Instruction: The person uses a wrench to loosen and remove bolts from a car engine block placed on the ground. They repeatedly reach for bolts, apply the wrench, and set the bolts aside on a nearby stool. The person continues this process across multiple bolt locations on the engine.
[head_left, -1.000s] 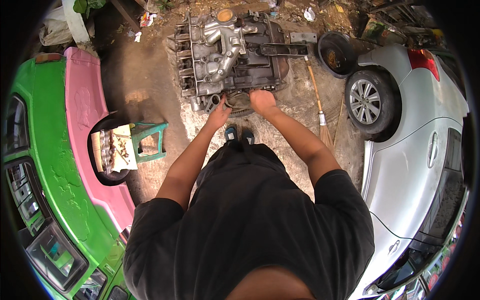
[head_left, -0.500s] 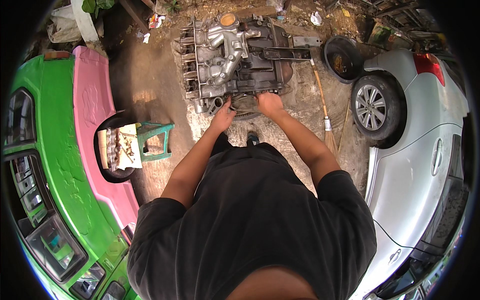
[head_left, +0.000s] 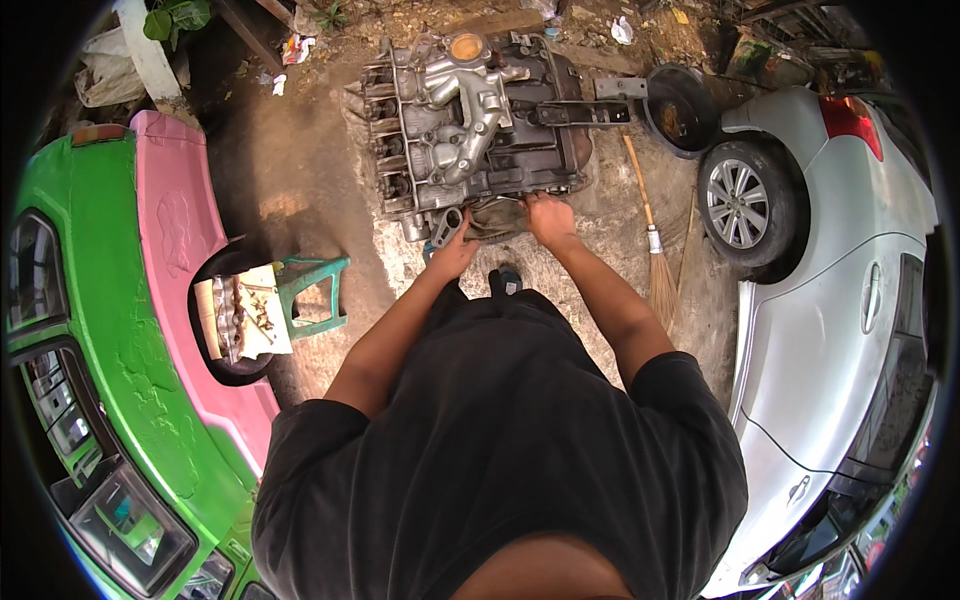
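A dirty, partly stripped engine point(head_left: 480, 120) with a silver intake manifold point(head_left: 465, 130) lies on the concrete in front of me. At its near edge, my left hand point(head_left: 454, 256) reaches in beside an oval metal bracket point(head_left: 447, 226), index finger along it and the other fingers bent. What those fingers grip is hidden. My right hand point(head_left: 549, 220) is closed, its fingers curled at the engine's near right edge. A thin metal piece seems to show by its fingertips, too small to name. A dark curved part point(head_left: 500, 218) shows between the two hands.
To the left, a green stool point(head_left: 318, 295) stands beside cardboard holding metal parts point(head_left: 250, 310), near a green and pink vehicle point(head_left: 180, 200). A broom point(head_left: 658, 270), a black basin point(head_left: 683, 110) and a silver car point(head_left: 830, 330) are on the right.
The view has shifted slightly, so the engine sits a little lower and to the right. My right hand has turned a little; both hands remain at the near edge.
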